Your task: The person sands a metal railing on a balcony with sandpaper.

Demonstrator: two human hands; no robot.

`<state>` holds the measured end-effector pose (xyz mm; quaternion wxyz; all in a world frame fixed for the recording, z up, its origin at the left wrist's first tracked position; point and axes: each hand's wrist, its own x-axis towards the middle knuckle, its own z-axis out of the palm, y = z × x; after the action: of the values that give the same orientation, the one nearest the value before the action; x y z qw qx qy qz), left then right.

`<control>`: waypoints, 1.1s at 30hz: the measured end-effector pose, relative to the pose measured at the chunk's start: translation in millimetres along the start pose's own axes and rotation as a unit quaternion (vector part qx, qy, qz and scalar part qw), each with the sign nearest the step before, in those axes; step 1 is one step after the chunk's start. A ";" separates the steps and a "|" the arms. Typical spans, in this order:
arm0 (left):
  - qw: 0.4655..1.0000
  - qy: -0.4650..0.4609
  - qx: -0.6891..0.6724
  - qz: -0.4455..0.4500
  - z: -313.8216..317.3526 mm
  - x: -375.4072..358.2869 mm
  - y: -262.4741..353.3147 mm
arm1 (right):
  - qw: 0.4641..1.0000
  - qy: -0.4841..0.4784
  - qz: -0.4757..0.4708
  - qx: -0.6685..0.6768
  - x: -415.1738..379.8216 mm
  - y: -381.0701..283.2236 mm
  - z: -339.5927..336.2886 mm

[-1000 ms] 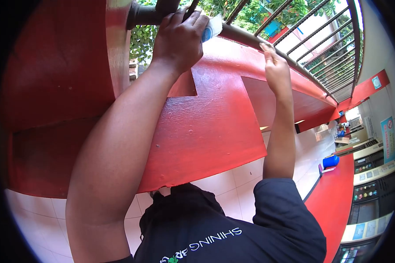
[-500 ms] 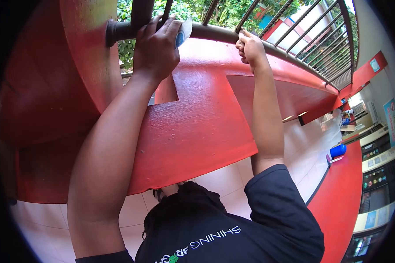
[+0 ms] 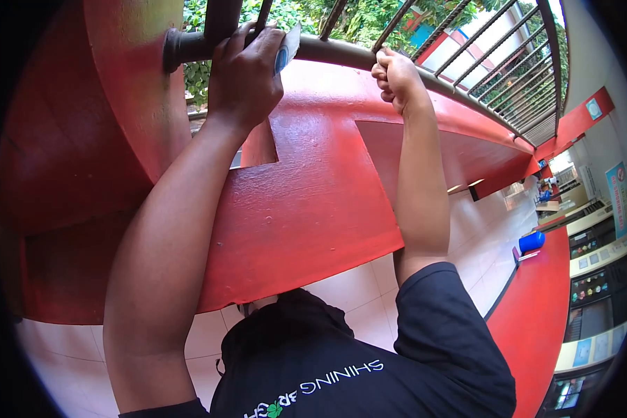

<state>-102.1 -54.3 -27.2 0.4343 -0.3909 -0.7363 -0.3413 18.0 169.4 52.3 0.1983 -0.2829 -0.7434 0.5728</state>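
Held both arms forward and up to a dark metal rail (image 3: 341, 53), with the hands well apart. Curled the left hand (image 3: 246, 76) over the rail, just beside a thick upright post (image 3: 223, 21), and clamped there a white, blue-marked sheet (image 3: 287, 52), poking out on the side facing the right hand (image 3: 399, 80). Folded that right hand into a loose fist at the rail, next to the foot of a slim upright bar (image 3: 395, 26); could not tell of anything inside the fist, or of firm contact with the bar. Had a glossy red ledge (image 3: 306, 209) below the hands, and green leaves (image 3: 366, 21) past them, through the bars.

Judged the sheet very light, thin and bendable, perhaps springy like backed paper, likely to crease or tear under a sharp pull; expected the rail to feel hard and fixed. Favoured holding the sheet by its broad flat, under palm and fingers, over pinching the loose corner.
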 end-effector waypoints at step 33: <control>0.999 0.026 -0.038 0.004 -3.3 -3.4 -5.6 | 0.806 0.088 -0.353 -0.466 12.7 63.8 -39.9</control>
<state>-104.7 -60.6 -29.9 0.4393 -0.4013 -0.7097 -0.3773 45.4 218.8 1.0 0.2960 -0.1083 -0.9488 0.0202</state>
